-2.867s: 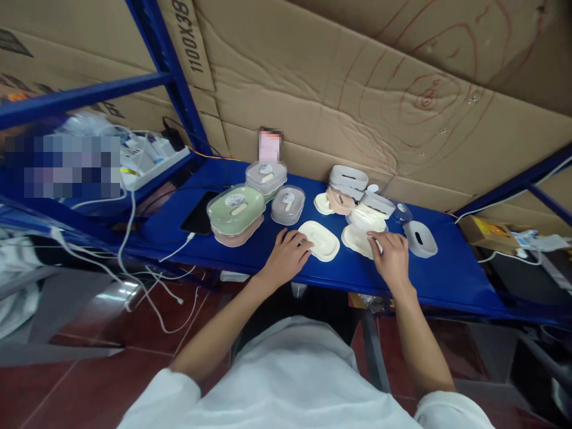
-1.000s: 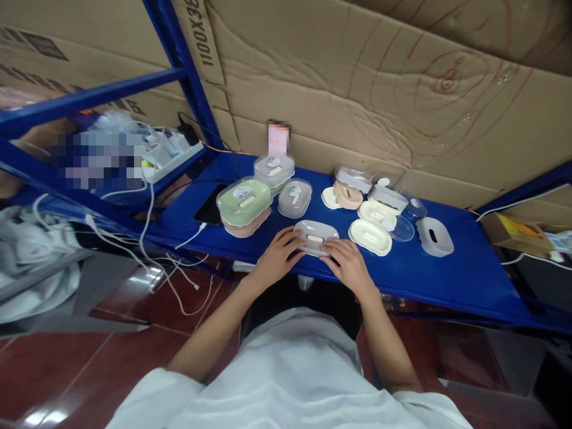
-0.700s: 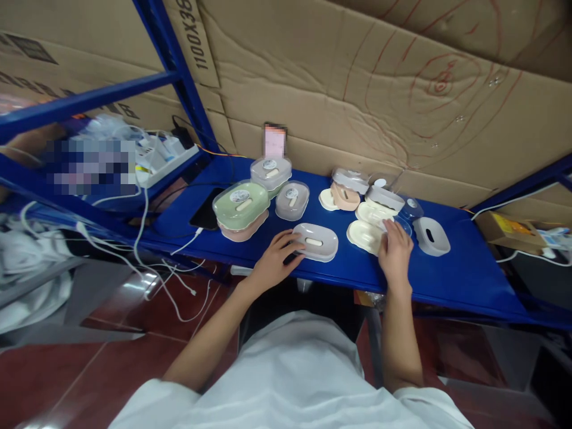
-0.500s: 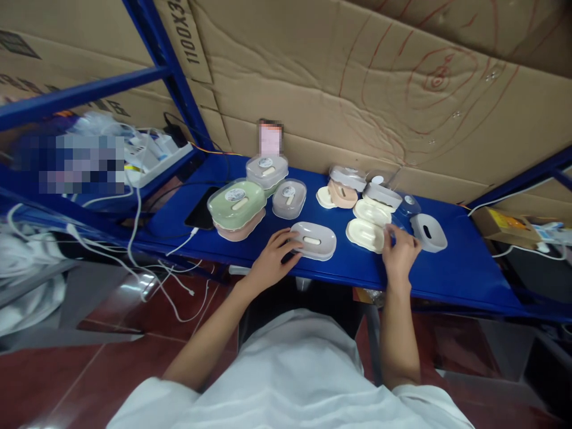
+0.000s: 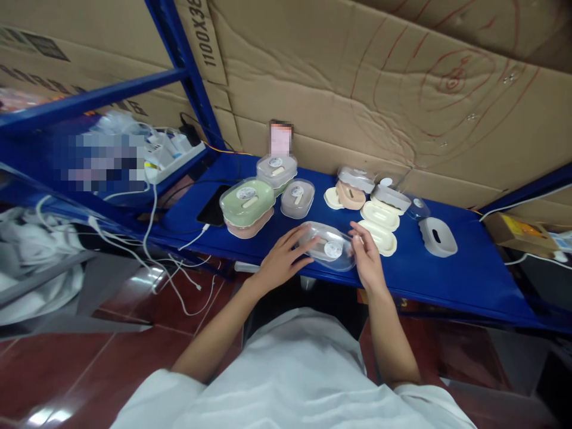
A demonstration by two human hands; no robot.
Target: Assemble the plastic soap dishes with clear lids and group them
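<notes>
A clear plastic lid (image 5: 344,260) with a round white sticker is tilted over a pale grey oval soap dish (image 5: 320,249) at the front edge of the blue shelf. My right hand (image 5: 369,262) grips the lid's right end between thumb and fingers. At the left, my left hand (image 5: 280,260) holds the dish's end, its fingers reaching over the lid's near side. The dish shows partly through the plastic; whether the lid is seated on it I cannot tell. Cream trays (image 5: 379,237) lie just beyond my right hand.
Lidded green (image 5: 248,202) and grey soap dishes (image 5: 298,199) stand left of centre, near a black phone (image 5: 214,205) on a cable. A grey slotted dish part (image 5: 438,237) sits at right. Peach parts (image 5: 351,196) and clear lids (image 5: 417,208) lie behind. Cardboard (image 5: 313,77) backs the shelf.
My right hand has moved left from beside the cream trays, bringing a clear lid over the grey dish. My left hand stays at the dish's left end. The view has shifted slightly.
</notes>
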